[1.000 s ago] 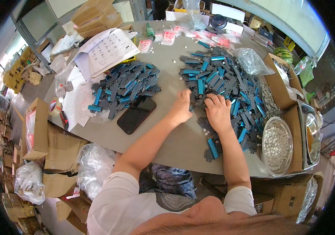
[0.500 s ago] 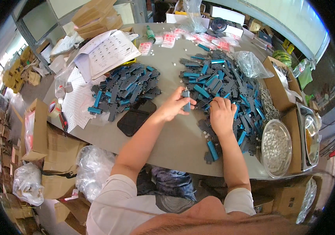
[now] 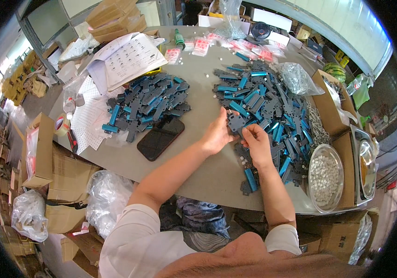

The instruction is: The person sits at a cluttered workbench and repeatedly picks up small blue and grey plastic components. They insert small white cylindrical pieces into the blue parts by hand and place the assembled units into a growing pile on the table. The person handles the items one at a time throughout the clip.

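In my left hand (image 3: 217, 134) is a flat, dark grey plate-like fitting (image 3: 236, 123), gripped with fingers and thumb over the right-hand heap's near-left edge. My right hand (image 3: 257, 144) is closed in a pinch right beside the fitting's lower edge. What its fingertips hold, if anything, is too small to make out. A large heap of dark grey and blue fittings (image 3: 265, 99) lies beyond and to the right of my hands. Further left, another heap of such fittings (image 3: 150, 99) sits behind a black phone (image 3: 160, 138).
A clear bowl of small white pieces (image 3: 325, 178) stands at the right edge, beside a metal tray (image 3: 364, 162). Long metal pieces (image 3: 317, 123) lie near an open cardboard box (image 3: 330, 99). Printed sheets (image 3: 131, 60), red-and-white packets (image 3: 201, 46) and a small fan (image 3: 260, 30) are at the back.
The fitting in my left hand has turned from its narrow blue side to its flat grey face. Both hands have come closer together, the left moving right, the right slightly nearer and left.
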`<act>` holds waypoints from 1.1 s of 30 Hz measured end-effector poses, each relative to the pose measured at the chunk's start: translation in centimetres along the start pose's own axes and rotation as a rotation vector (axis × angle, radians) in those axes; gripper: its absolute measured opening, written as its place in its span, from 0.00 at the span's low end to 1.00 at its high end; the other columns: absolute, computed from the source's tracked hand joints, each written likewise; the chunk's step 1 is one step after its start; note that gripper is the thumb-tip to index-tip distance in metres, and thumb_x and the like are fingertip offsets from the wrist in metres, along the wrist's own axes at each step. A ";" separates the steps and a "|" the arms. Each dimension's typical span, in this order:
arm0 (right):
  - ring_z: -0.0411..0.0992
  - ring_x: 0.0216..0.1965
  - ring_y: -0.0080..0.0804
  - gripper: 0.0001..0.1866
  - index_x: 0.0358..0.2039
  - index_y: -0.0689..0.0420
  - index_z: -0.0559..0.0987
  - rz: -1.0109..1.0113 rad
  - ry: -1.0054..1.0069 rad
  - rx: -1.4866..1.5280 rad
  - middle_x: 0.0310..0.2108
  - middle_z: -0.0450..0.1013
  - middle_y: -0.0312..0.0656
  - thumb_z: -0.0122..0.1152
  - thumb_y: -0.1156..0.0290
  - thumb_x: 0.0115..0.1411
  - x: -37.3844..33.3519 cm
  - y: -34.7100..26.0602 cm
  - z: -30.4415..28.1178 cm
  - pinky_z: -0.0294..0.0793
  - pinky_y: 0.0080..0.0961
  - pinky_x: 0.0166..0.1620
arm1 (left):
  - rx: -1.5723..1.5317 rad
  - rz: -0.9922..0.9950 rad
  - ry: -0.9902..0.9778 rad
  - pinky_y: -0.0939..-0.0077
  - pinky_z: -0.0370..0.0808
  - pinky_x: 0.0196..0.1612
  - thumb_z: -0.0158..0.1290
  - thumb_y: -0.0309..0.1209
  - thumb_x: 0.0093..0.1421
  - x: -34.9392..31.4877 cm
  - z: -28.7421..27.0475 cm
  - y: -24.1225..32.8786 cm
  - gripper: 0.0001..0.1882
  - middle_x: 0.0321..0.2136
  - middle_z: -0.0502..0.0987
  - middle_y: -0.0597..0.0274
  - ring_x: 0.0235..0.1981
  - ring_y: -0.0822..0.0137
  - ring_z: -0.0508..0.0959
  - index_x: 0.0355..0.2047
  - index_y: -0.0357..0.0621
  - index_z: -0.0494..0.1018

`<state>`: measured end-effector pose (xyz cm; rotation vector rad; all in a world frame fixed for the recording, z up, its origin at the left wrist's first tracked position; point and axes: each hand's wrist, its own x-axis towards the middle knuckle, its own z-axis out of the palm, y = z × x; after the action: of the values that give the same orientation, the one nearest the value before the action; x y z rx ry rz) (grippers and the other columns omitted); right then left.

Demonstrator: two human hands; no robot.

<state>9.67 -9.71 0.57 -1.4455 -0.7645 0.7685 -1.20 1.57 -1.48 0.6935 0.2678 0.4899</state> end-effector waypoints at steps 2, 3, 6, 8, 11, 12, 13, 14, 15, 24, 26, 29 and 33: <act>0.65 0.22 0.16 0.10 0.28 0.61 0.73 0.008 0.002 0.042 0.21 0.69 0.32 0.55 0.68 0.64 0.0 0.4 0.4 0.65 0.16 0.26 | -0.067 -0.006 -0.062 0.58 0.71 0.46 0.39 0.53 0.66 -0.2 0.4 -0.1 0.23 0.47 0.68 0.61 0.44 0.64 0.72 0.52 0.51 0.61; 0.65 0.22 0.16 0.10 0.28 0.61 0.73 0.011 0.003 0.063 0.21 0.69 0.32 0.55 0.68 0.64 0.1 0.7 0.4 0.65 0.16 0.26 | 0.011 0.019 -0.072 0.59 0.72 0.44 0.40 0.51 0.67 -0.4 0.6 -0.2 0.22 0.47 0.69 0.60 0.44 0.64 0.72 0.52 0.51 0.61; 0.65 0.21 0.16 0.10 0.28 0.61 0.72 -0.050 0.010 -0.071 0.20 0.70 0.33 0.57 0.69 0.63 0.1 1.0 0.6 0.65 0.16 0.24 | 0.189 0.098 -0.078 0.66 0.74 0.39 0.42 0.41 0.69 -0.7 1.1 -0.5 0.17 0.49 0.69 0.57 0.44 0.64 0.73 0.53 0.51 0.59; 0.67 0.21 0.18 0.09 0.28 0.61 0.72 -0.080 0.032 -0.139 0.20 0.70 0.34 0.59 0.70 0.61 -0.1 0.6 0.7 0.66 0.17 0.24 | 0.164 0.122 -0.092 0.64 0.75 0.41 0.42 0.41 0.68 -0.8 1.2 -0.5 0.16 0.49 0.70 0.56 0.45 0.64 0.73 0.53 0.50 0.59; 0.67 0.21 0.18 0.10 0.29 0.61 0.72 -0.122 0.061 -0.285 0.19 0.70 0.35 0.61 0.69 0.60 0.0 0.5 0.2 0.67 0.19 0.24 | 0.157 0.148 -0.100 0.62 0.75 0.44 0.42 0.40 0.68 -0.7 1.1 -0.3 0.16 0.49 0.71 0.54 0.46 0.62 0.73 0.52 0.48 0.61; 0.68 0.21 0.21 0.10 0.29 0.61 0.72 -0.126 0.069 -0.267 0.19 0.70 0.37 0.61 0.68 0.59 0.0 0.6 0.2 0.68 0.21 0.25 | 0.160 0.155 -0.101 0.62 0.75 0.45 0.42 0.40 0.68 -0.7 1.1 -0.2 0.16 0.49 0.71 0.54 0.47 0.62 0.73 0.52 0.47 0.61; 0.69 0.21 0.23 0.11 0.30 0.61 0.72 -0.130 0.076 -0.248 0.19 0.71 0.39 0.62 0.67 0.59 0.1 0.6 0.1 0.68 0.23 0.25 | 0.159 0.169 -0.098 0.62 0.74 0.47 0.42 0.41 0.68 -0.7 1.2 -0.3 0.16 0.49 0.71 0.53 0.47 0.61 0.73 0.51 0.46 0.62; 0.70 0.20 0.26 0.12 0.30 0.62 0.72 -0.135 0.083 -0.229 0.19 0.71 0.40 0.62 0.67 0.59 0.1 0.6 0.1 0.69 0.25 0.25 | 0.159 0.183 -0.096 0.61 0.74 0.48 0.42 0.41 0.68 -0.7 1.2 -0.4 0.16 0.49 0.71 0.53 0.48 0.61 0.73 0.51 0.46 0.62; 0.71 0.20 0.30 0.13 0.30 0.62 0.72 -0.175 0.109 -0.324 0.19 0.71 0.42 0.61 0.65 0.59 0.0 0.6 0.1 0.69 0.27 0.26 | 0.158 0.196 -0.093 0.61 0.74 0.49 0.42 0.41 0.68 -0.7 1.2 -0.5 0.16 0.48 0.72 0.52 0.49 0.60 0.73 0.50 0.45 0.63; 0.72 0.27 0.55 0.14 0.29 0.62 0.76 -0.523 0.059 -0.681 0.25 0.73 0.54 0.55 0.62 0.61 -1.1 -1.3 0.7 0.71 0.41 0.29 | -0.102 0.169 -0.146 0.63 0.72 0.52 0.45 0.41 0.67 -0.8 1.3 0.2 0.15 0.45 0.76 0.52 0.51 0.58 0.74 0.46 0.45 0.68; 0.73 0.27 0.54 0.14 0.31 0.61 0.78 -0.541 0.065 -0.687 0.25 0.73 0.53 0.56 0.62 0.61 -1.1 -1.2 0.5 0.71 0.40 0.30 | -0.054 0.114 -0.160 0.64 0.72 0.53 0.45 0.44 0.66 -1.0 1.6 0.3 0.18 0.44 0.76 0.54 0.50 0.61 0.74 0.47 0.44 0.68; 0.73 0.28 0.53 0.13 0.30 0.61 0.79 -0.498 0.087 -0.642 0.26 0.74 0.52 0.57 0.62 0.60 -0.4 -2.0 -0.3 0.72 0.39 0.30 | 0.102 0.026 -0.003 0.66 0.75 0.48 0.46 0.42 0.66 -1.1 1.6 0.2 0.16 0.42 0.76 0.56 0.45 0.63 0.76 0.46 0.43 0.68; 0.73 0.30 0.50 0.14 0.39 0.55 0.76 -0.509 0.369 -0.997 0.26 0.72 0.46 0.60 0.59 0.58 0.7 -1.9 -2.7 0.72 0.41 0.31 | 0.090 0.165 0.170 0.71 0.78 0.42 0.47 0.35 0.66 -0.9 -0.7 4.5 0.11 0.42 0.76 0.56 0.40 0.64 0.77 0.44 0.44 0.69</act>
<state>12.26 -10.60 2.52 -2.0437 -1.2294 -0.3520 -3.73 4.46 1.11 0.7662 0.3963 0.6994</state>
